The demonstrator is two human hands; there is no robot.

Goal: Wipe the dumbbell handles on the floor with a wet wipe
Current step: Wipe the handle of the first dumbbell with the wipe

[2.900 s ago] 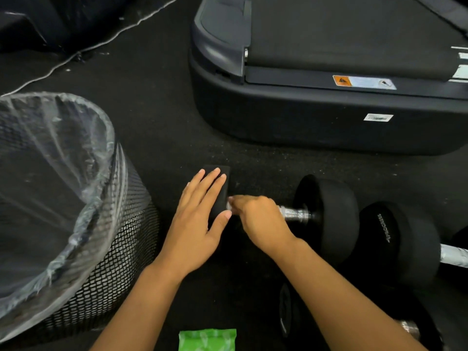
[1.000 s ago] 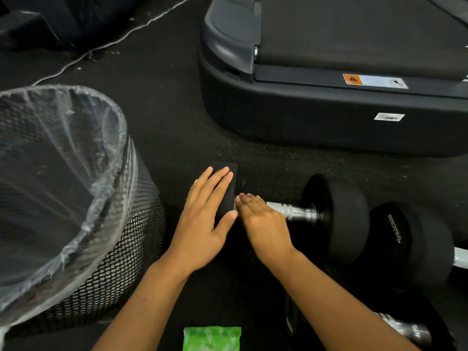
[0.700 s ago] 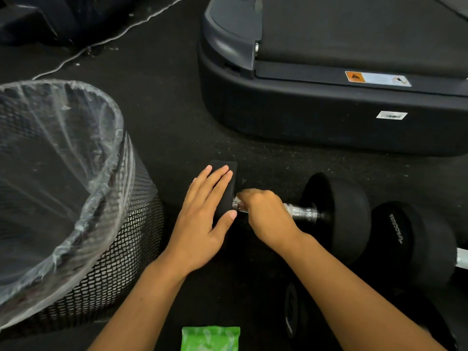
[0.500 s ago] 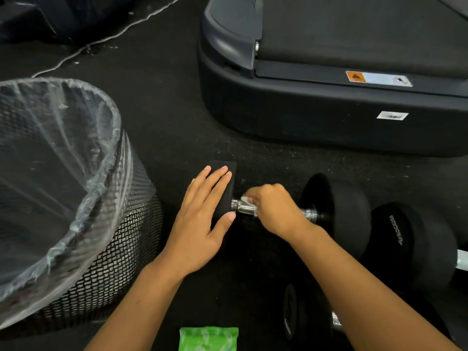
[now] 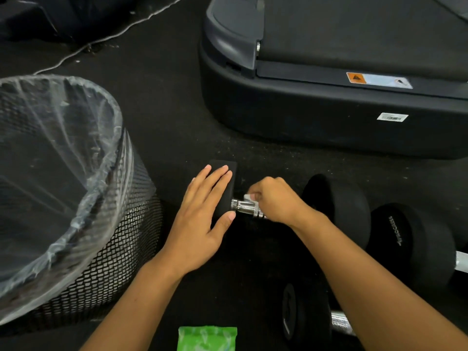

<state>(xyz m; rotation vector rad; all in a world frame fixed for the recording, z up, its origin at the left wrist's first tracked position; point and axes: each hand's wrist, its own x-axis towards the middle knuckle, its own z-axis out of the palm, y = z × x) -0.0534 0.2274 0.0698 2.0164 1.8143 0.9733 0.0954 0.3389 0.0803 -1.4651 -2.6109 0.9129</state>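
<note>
Black floor; right hand grips white wipe on chrome handle; left hand flat.

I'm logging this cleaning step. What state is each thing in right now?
Left hand: flat on dumbbell's left head.
Right hand: grips wet wipe on the handle.
Bin: upright, lined.
Wipes pack: lying on floor.
Other dumbbells: resting, untouched.

Right hand hides most of wipe.
</note>
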